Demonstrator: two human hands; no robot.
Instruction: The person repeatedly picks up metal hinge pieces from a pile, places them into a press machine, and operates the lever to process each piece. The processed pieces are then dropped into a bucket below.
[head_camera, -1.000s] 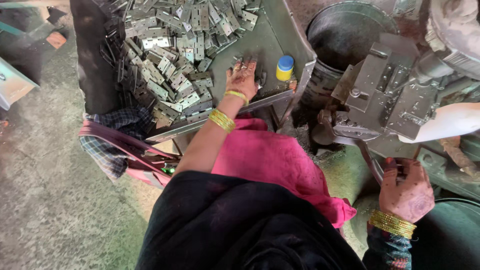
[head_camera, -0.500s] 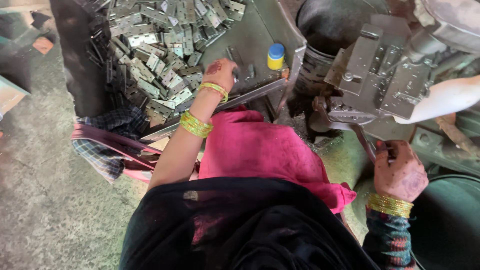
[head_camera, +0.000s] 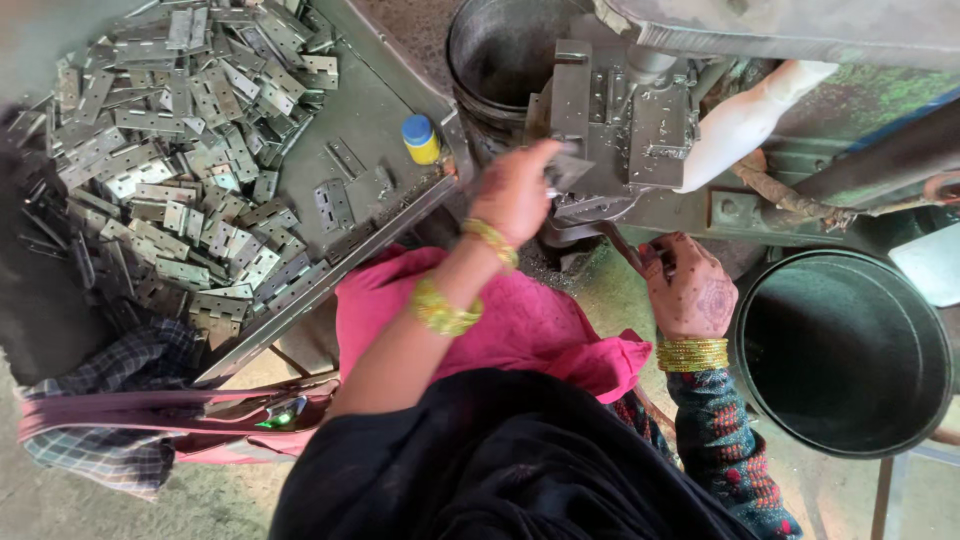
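My left hand (head_camera: 515, 192) reaches up to the grey metal press (head_camera: 620, 110), fingers pinched on a small metal hinge (head_camera: 560, 178) at the machine's die. Yellow bangles ring that wrist. My right hand (head_camera: 690, 290) is closed around the press's thin metal lever (head_camera: 625, 245), low and to the right of the die. A heap of flat metal hinges (head_camera: 170, 150) fills a slanted metal tray (head_camera: 330, 285) to my left. A pink cloth (head_camera: 520, 320) lies over my lap.
A small yellow bottle with a blue cap (head_camera: 420, 138) stands on the tray's bare corner. A dark round bin (head_camera: 850, 350) sits at right, another drum (head_camera: 500, 50) behind the press. A pink bag with plaid cloth (head_camera: 130, 420) hangs under the tray.
My left hand has left the tray and swung right to the press with a hinge. My right hand has stayed on the lever. The camera view has shifted right.
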